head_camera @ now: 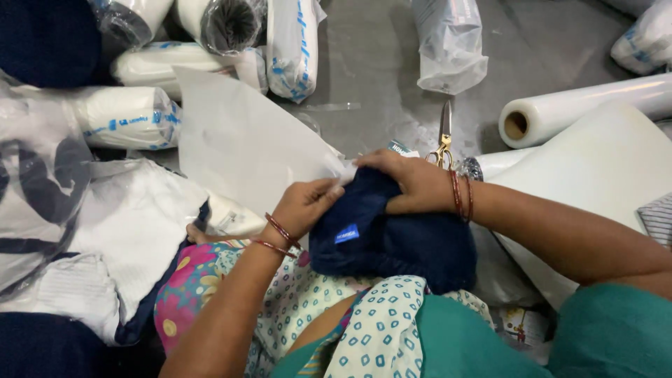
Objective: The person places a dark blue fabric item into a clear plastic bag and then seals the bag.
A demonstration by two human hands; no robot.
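Observation:
A rolled dark blue garment (392,238) with a small blue label lies in my lap. My right hand (409,180) presses down on its top end, fingers curled over the cloth. My left hand (306,203) pinches the edge of a white plastic sheet (245,140) right beside the garment's top. Both wrists wear thin red bangles.
Gold-handled scissors (444,140) lie on the grey floor just beyond my right hand. A roll of clear film (581,108) lies at the right. Several wrapped white rolls (126,115) and a clear plastic bag (448,49) sit at the back. Bagged garments (105,231) pile up at the left.

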